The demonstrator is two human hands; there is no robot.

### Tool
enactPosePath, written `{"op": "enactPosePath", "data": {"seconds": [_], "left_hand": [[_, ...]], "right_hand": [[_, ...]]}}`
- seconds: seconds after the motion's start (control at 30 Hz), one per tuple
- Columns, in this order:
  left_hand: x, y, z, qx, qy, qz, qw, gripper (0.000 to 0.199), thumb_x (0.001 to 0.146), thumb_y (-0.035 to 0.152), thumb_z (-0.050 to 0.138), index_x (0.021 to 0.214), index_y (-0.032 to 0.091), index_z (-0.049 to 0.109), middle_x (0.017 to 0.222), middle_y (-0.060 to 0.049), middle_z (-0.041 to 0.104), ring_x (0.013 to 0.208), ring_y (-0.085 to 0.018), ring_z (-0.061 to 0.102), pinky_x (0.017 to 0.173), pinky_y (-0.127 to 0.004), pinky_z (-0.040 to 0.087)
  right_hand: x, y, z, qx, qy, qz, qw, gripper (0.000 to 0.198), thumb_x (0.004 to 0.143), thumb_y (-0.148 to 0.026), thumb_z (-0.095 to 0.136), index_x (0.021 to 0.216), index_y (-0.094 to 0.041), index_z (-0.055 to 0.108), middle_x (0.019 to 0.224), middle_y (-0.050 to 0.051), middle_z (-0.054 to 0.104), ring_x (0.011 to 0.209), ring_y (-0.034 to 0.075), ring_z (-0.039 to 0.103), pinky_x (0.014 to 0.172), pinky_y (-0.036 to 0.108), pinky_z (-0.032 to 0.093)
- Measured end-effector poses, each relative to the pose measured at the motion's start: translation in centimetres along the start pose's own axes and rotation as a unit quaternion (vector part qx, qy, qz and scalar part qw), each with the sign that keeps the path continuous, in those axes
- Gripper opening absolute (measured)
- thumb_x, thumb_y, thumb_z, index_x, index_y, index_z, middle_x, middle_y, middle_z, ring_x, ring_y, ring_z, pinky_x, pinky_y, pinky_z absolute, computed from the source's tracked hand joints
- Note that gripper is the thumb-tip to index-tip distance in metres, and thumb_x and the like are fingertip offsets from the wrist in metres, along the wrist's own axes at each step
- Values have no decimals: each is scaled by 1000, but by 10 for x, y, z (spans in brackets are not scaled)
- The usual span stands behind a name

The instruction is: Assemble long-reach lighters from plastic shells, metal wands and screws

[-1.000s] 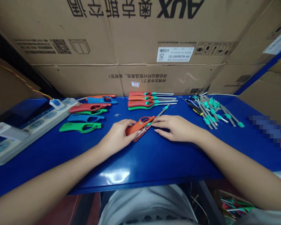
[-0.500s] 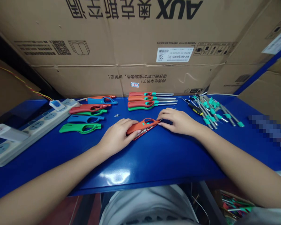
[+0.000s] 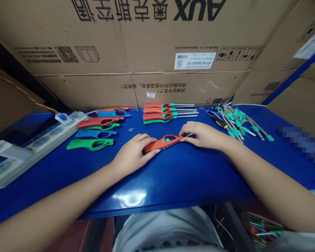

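Note:
My left hand [image 3: 134, 151] is closed round the rear end of an orange lighter handle [image 3: 161, 145], thumb along its near edge. The handle has a finger loop with a teal trigger piece inside. At its narrow front end, the fingertips of my right hand [image 3: 199, 134] pinch the tip, and a thin metal piece or wire shows between those fingers. Beyond my hands lie several long-nosed lighters [image 3: 157, 115] in red, orange and green with metal tubes. To the left rest handle shells [image 3: 90, 143] in green, blue, red and orange.
A pile of metal tubes with teal parts [image 3: 237, 122] lies at the right, beside a black and yellow screwdriver [image 3: 219, 121]. Tiny metal pieces [image 3: 131, 130] sit mid-table. A power strip [image 3: 36, 147] runs along the left. A cardboard wall [image 3: 152, 42] backs the blue table [image 3: 173, 182].
The gap between the two halves of the orange handle has closed along the near side. Both hands have shifted slightly to the right with it.

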State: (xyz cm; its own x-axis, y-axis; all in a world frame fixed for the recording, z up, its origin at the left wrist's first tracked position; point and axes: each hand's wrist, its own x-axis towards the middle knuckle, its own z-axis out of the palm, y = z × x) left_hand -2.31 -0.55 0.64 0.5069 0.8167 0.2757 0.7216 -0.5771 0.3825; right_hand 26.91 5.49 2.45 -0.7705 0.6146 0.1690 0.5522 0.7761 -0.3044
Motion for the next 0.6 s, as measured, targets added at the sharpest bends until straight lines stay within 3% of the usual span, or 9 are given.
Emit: {"op": "enactPosePath", "data": {"seconds": [0.6], "left_hand": [[0, -6, -6, 26, -8, 4, 1000, 35, 91, 40, 67, 119, 18, 72, 111, -8, 70, 99, -25, 66, 84, -38, 56]], "right_hand": [[-4, -4, -12, 31, -52, 35, 998, 11, 89, -28, 68, 90, -17, 71, 90, 6, 70, 87, 20, 60, 77, 32, 45]]}}
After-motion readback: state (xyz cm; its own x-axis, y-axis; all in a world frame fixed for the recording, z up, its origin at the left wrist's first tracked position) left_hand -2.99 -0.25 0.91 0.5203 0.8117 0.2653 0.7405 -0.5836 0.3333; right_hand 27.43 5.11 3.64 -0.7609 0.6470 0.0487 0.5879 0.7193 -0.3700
